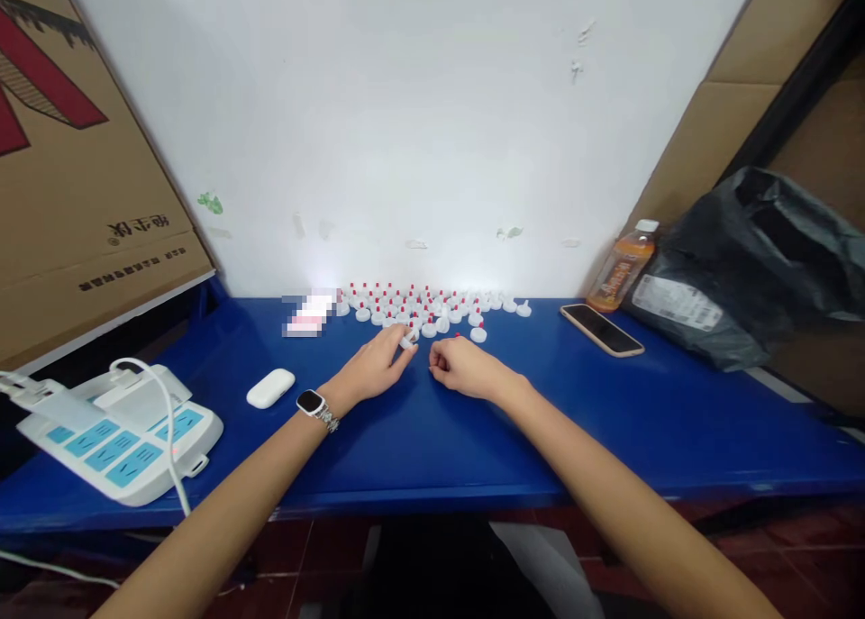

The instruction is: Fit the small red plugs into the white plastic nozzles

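My left hand (378, 362) pinches a white nozzle cap (406, 341) between thumb and fingers, at the front edge of a spread of similar caps. Close beside it, my right hand (463, 365) is closed with its fingers curled in; whatever they may hold is hidden. Behind both hands stand many white nozzle caps (363, 314), most with small red tips. A few at the right, such as one white cap (523, 309), show no red tip. Another red-tipped cap (478, 333) sits just past my right hand.
On the blue table (432, 457) lie a white earbud case (270, 388) and a power strip (145, 448) with a cable at the left. A phone (601, 330), a drink bottle (622, 266) and a dark plastic bag (736, 268) are at the right. A cardboard box (87, 186) leans left.
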Demonstrator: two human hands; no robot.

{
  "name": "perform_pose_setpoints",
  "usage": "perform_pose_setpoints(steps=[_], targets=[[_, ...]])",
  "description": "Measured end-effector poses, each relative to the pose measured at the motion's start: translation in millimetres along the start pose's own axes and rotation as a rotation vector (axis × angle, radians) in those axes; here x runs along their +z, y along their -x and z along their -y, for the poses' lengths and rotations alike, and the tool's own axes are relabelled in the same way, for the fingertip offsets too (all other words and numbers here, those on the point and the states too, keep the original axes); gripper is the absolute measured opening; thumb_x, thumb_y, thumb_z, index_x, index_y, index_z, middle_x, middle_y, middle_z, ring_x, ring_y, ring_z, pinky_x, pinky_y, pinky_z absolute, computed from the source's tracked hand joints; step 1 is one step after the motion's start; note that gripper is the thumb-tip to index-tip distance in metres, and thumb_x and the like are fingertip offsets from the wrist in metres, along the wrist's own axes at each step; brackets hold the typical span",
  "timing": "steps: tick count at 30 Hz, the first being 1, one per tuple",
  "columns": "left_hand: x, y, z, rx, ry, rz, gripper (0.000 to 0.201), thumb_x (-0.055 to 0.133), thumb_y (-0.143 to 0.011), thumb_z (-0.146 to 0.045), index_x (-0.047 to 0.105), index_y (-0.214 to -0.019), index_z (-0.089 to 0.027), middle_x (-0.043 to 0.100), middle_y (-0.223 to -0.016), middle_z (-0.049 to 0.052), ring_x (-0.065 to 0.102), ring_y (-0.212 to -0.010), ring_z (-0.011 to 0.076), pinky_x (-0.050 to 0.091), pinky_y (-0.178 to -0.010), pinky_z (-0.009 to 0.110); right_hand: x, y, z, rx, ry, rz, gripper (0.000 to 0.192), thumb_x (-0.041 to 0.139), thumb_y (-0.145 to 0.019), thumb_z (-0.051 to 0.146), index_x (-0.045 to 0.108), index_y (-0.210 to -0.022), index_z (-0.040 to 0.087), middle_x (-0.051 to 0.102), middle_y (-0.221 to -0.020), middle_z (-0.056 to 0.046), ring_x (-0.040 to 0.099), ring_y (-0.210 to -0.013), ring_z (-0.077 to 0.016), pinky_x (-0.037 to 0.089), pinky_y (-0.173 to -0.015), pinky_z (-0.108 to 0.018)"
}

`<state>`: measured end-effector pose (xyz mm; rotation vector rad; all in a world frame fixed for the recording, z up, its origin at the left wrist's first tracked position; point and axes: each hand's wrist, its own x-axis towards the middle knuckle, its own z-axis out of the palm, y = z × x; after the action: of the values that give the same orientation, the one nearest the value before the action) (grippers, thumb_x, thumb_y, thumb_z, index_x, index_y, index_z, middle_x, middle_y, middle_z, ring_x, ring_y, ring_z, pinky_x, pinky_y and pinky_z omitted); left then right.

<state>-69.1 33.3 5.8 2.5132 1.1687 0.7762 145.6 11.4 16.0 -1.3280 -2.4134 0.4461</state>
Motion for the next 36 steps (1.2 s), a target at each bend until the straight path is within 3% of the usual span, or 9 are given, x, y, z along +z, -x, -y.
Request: perform_pose_setpoints(steps=[4,8,11,21,28,36], targets=[[5.7,-21.9,-7.9,0.053,-0.037,-0.022,0.029,0.037,-0.103,-0.043,0.051,-0.11,-0.02,0.062,-0.109,0.011,0.061,-0.097,0.0246,0.048,-0.088,0.04,-6.6,-2.6,-9.5,-0.062,-0.087,-0.262,0.005,0.061,-0.084,0.014,0.063,-0.082,0.018,0.067,-0.089,-0.005,0.061,-0.084,-0.0166,0.045,-0.078,-0.028],[15.9,-23.5,-17.9,0.039,-0.011,-0.098,0.03,0.037,-0.103,-0.045,0.05,-0.113,-0.02,0.062,-0.105,0.009,0.061,-0.093,0.0239,0.048,-0.086,0.039,-10.1,-10.8,-20.3,0.084,-0.572,-0.649,0.012,0.06,-0.087,0.031,0.062,-0.087,0.019,0.069,-0.081,-0.004,0.063,-0.074,-0.0161,0.049,-0.072,-0.029],[22.4,-13.5,-25.2,0.049,0.006,-0.079,0.027,0.036,-0.103,-0.044,0.05,-0.11,-0.021,0.062,-0.099,0.007,0.061,-0.09,0.023,0.049,-0.083,0.038,-4.9,-16.8,-18.2,0.147,-0.888,-0.78,0.028,0.065,-0.082,0.044,0.063,-0.094,0.019,0.071,-0.077,-0.004,0.065,-0.072,-0.0172,0.051,-0.066,-0.029],[27.8,-6.3,-36.2,0.035,-0.016,-0.078,0.02,0.038,-0.103,-0.037,0.048,-0.109,-0.021,0.063,-0.107,0.009,0.063,-0.097,0.0248,0.05,-0.084,0.039,21.9,-18.9,8.1,0.127,-1.045,-0.822,0.028,0.078,-0.074,0.044,0.068,-0.083,0.019,0.073,-0.079,-0.004,0.067,-0.071,-0.0174,0.052,-0.069,-0.03],[28.3,-4.8,-38.8,0.01,-0.03,-0.098,0.017,0.037,-0.103,-0.035,0.046,-0.106,-0.021,0.062,-0.103,0.01,0.063,-0.1,0.0262,0.052,-0.085,0.041,29.0,-16.8,7.6,0.15,-0.897,-0.817,0.031,0.071,-0.08,0.05,0.067,-0.08,0.019,0.072,-0.079,-0.004,0.066,-0.073,-0.0177,0.052,-0.069,-0.03],[31.8,-6.8,-36.6,0.031,0.002,-0.135,0.015,0.035,-0.103,-0.033,0.043,-0.102,-0.021,0.056,-0.101,0.01,0.057,-0.097,0.025,0.052,-0.084,0.042,33.8,-14.8,9.3,0.082,-0.798,-0.811,0.028,0.062,-0.088,0.046,0.061,-0.076,0.021,0.066,-0.081,-0.003,0.059,-0.074,-0.0157,0.05,-0.069,-0.028]])
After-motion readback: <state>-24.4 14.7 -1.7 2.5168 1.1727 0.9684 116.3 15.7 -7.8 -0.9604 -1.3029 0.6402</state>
